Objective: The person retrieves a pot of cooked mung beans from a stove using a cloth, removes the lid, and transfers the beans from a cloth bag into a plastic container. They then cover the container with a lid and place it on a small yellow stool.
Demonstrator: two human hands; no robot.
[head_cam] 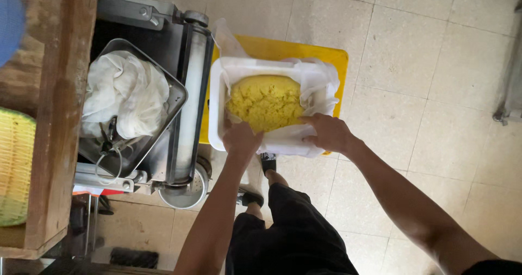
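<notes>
- At far left I see a woven yellow-green basket (13,166) beside a wooden beam (57,117).
- Next comes a steel tray (176,98) holding a bunched white cloth (122,93), resting on a metal roller machine (190,90).
- My left hand (241,139) grips the white tub's (216,106) near rim, fingers closed on it.
- The yellow crumbly dough (266,102) sits in that cloth-lined tub, straight ahead of both hands, its long axis running left to right.
- My right hand (328,132) clamps the liner cloth (318,84) at the tub's near edge; both hands are equally close.
- The tub rests on a yellow crate (293,49) standing on the tiled floor (424,63).
- I see no labels or signs.
</notes>
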